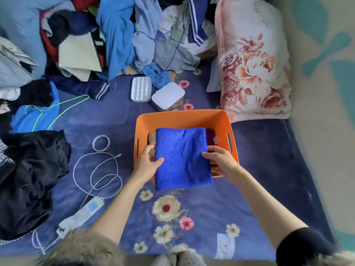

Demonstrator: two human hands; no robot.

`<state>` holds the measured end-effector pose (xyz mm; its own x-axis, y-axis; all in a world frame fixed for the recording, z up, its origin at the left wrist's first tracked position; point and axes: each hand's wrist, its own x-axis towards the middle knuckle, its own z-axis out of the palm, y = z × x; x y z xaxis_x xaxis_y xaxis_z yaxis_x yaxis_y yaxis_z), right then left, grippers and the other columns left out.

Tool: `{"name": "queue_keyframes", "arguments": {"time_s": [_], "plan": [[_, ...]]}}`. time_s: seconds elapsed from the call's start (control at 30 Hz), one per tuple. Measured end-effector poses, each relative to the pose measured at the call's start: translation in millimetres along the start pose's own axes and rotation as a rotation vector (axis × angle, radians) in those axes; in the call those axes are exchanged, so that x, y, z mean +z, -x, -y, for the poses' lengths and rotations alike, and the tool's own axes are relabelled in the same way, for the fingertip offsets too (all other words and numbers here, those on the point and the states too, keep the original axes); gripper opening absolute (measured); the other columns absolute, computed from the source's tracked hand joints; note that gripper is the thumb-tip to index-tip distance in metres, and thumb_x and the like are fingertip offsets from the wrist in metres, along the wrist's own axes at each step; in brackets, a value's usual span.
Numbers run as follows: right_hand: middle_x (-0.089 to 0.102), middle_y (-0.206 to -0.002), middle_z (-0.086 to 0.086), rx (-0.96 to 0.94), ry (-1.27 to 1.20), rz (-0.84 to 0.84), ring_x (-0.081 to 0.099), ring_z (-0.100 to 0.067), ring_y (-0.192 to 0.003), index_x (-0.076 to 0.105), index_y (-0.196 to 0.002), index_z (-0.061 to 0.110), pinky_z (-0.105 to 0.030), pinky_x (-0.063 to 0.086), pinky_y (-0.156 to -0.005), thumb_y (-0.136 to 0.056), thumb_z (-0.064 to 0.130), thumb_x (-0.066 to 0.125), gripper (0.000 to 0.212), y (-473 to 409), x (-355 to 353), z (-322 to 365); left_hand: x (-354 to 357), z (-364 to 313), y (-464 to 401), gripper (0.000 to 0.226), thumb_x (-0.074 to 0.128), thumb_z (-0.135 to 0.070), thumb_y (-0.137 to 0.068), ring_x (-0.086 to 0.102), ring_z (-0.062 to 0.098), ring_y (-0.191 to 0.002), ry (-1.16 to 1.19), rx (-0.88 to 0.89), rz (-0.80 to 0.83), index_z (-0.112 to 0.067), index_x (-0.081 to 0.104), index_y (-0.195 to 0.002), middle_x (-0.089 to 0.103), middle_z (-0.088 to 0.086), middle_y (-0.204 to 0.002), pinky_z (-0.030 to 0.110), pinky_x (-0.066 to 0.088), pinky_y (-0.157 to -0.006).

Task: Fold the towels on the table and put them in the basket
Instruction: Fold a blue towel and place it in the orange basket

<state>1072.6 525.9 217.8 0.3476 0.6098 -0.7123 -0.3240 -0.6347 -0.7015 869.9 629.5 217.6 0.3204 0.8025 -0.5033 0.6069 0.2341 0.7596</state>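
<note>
Both hands grip a folded blue towel point(182, 158) by its sides, left hand point(148, 162) and right hand point(221, 159), thumbs on top, over the orange basket point(182, 118) at frame centre.

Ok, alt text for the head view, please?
Both hands, left hand and right hand, hold a folded blue towel over an orange basket on a floral blue bedspread. Piled clothes lie beyond.
</note>
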Motion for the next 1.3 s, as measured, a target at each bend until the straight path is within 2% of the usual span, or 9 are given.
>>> {"name": "queue_keyframes", "arguments": {"time_s": [0.23,0.33,0.53,0.67,0.73,0.83,0.97,1.1,1.3], "plan": [[0.059,-0.087,0.001,0.155,0.078,0.032,0.054,-0.013,-0.074,0.057,-0.089,0.024,-0.029,0.047,-0.065,-0.086,0.008,0.057,0.016,-119.4,28.5,3.3,15.3,22.1,-109.4,0.045,0.056,-0.013,-0.087,0.055,0.027,-0.103,-0.303,-0.135,-0.105,-0.018,0.044,-0.130,0.058,0.006,-0.116,0.028,0.038,-0.078],[0.057,-0.080,0.000,0.205,0.082,0.028,0.051,-0.013,-0.067,0.057,-0.098,0.019,-0.031,0.046,-0.067,-0.086,0.006,0.058,0.018,-159.2,43.0,-8.6,23.3,42.2,-141.9,0.046,0.051,-0.015,-0.089,0.048,0.032,-0.116,-0.428,-0.189,-0.106,-0.020,0.038,-0.133,0.052,0.011,-0.126,0.038,0.040,-0.089],[0.060,-0.101,-0.006,0.242,0.123,-0.017,0.058,-0.021,-0.089,0.058,-0.111,0.017,-0.033,0.051,-0.072,-0.086,0.007,0.058,0.027,-206.4,63.7,-30.1,36.3,60.9,-169.5,0.031,0.044,-0.010,-0.092,0.051,0.040,-0.109,-0.599,-0.194,-0.115,-0.010,0.038,-0.123,0.043,0.014,-0.130,0.045,0.042,-0.082],[0.059,-0.101,-0.005,0.223,0.207,-0.057,0.056,-0.023,-0.090,0.058,-0.115,0.015,-0.038,0.051,-0.078,-0.086,0.010,0.057,0.029,-221.6,68.5,-39.9,40.8,61.8,-175.5,0.050,0.043,-0.005,-0.090,0.054,0.042,-0.104,-0.654,-0.206,-0.140,-0.013,0.025,-0.136,0.037,0.015,-0.136,0.044,0.040,-0.073],[0.059,-0.107,-0.008,0.146,0.349,-0.116,0.057,-0.027,-0.098,0.055,-0.117,0.012,-0.038,0.047,-0.086,-0.087,0.013,0.056,0.030,-220.0,69.8,-42.0,41.8,60.8,-172.6,0.067,0.044,-0.002,-0.088,0.050,0.040,-0.109,-0.722,-0.167,-0.117,-0.016,0.012,-0.145,0.029,0.016,-0.139,0.042,0.039,-0.072],[0.047,-0.130,-0.013,-0.139,0.736,-0.167,0.048,-0.032,-0.117,0.045,-0.131,0.008,-0.037,0.042,-0.094,-0.087,0.013,0.059,0.046,-206.3,69.7,-48.3,44.5,64.8,-168.3,0.084,0.054,-0.008,-0.088,0.017,0.036,-0.140,-0.948,-0.002,0.043,-0.021,-0.002,-0.149,-0.005,0.014,-0.154,0.039,0.038,-0.098],[0.041,-0.145,-0.014,-0.643,1.497,-0.021,0.039,-0.032,-0.134,0.044,-0.138,0.010,-0.055,0.032,-0.106,-0.048,0.047,0.087,0.107,-203.5,66.5,-64.7,48.0,77.2,-180.5,0.116,0.073,-0.034,-0.076,-0.023,0.032,-0.141,-1.219,0.106,0.268,-0.025,-0.018,-0.146,-0.033,0.014,-0.150,0.043,0.009,-0.117],[0.033,-0.150,-0.012,-0.610,1.707,0.114,0.033,-0.027,-0.138,0.037,-0.142,0.013,-0.057,0.026,-0.108,-0.036,0.071,0.077,0.127,-232.0,59.6,-62.4,50.6,89.8,-201.0,0.130,0.076,-0.053,-0.065,-0.025,0.031,-0.140,-1.341,0.092,0.270,-0.024,-0.022,-0.145,-0.034,0.015,-0.149,0.044,-0.001,-0.116],[-0.021,-0.156,-0.005,-0.559,1.732,0.182,-0.016,-0.022,-0.144,-0.014,-0.148,0.020,-0.051,-0.013,-0.112,-0.072,0.069,0.057,0.114,-251.0,57.4,-68.8,54.3,102.2,-211.0,0.130,0.075,-0.055,-0.065,-0.025,0.031,-0.140,-1.343,0.096,0.272,-0.024,-0.024,-0.144,-0.035,0.014,-0.149,0.042,-0.002,-0.116]]}}
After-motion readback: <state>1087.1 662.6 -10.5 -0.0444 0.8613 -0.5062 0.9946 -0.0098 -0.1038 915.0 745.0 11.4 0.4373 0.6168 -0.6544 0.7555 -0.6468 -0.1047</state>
